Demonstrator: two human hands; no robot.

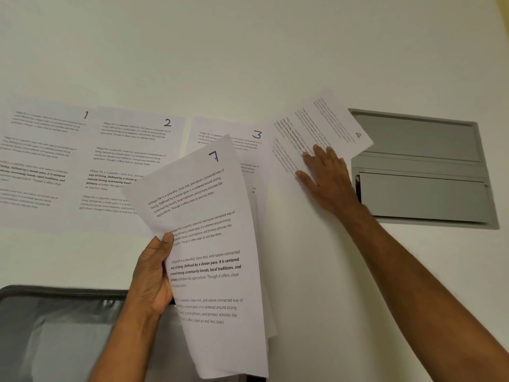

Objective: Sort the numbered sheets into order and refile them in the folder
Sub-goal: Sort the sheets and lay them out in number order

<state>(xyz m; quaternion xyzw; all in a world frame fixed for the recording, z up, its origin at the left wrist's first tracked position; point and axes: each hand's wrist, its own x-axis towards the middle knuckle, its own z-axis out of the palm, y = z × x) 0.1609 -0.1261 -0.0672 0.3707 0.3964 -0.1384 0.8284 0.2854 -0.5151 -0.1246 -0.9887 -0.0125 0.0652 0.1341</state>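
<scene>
White paper sheets lie in a row on the white table across the middle of the frame. Sheet 1 is at the far left, sheet 2 is just beside it, and sheet 3 is next, partly hidden. The left hand, low in the middle of the frame, grips a small stack of sheets by its left edge, thumb curled on top. The top sheet in that stack has a 7 on it, and the stack is tilted. The right hand, at the right of the middle, presses flat with its fingers spread on sheet 4, which lies turned at a slant next to sheet 3. One corner of sheet 4 sticks out over a grey cable hatch set into the table. A dark grey folder lies open in the lower left corner, partly under the left arm.
</scene>
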